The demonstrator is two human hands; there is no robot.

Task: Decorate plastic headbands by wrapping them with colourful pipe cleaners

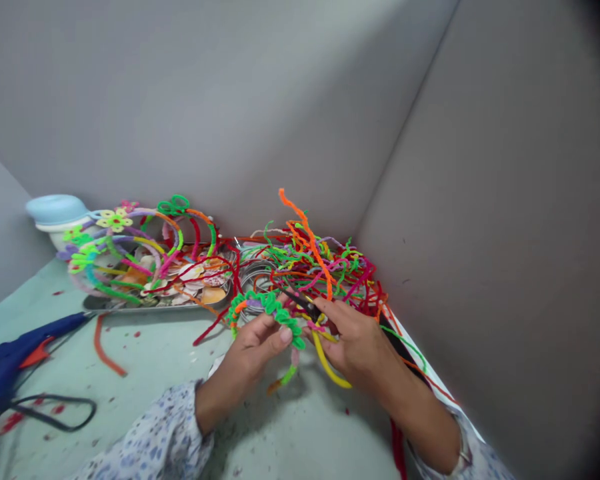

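Observation:
My left hand pinches a headband wrapped in fuzzy pipe cleaner, with green loops along it and orange, purple and pink stretches. In my right hand is a pair of pliers with dark, pointed jaws and yellow handles, the jaws directed up and left, close to the headband. An orange pipe cleaner rises just above the right fingers; whether they hold it, I cannot tell. Bits of pink pipe cleaner show beside the pliers, partly hidden by the fingers.
Behind my hands lies a tangled heap of coloured pipe cleaners, beside coiled wire. At left, flower-trimmed headbands rest over a metal tray of shells. A blue glue gun, its black cord, and a light-blue-lidded container stand farther left. Grey walls enclose the back.

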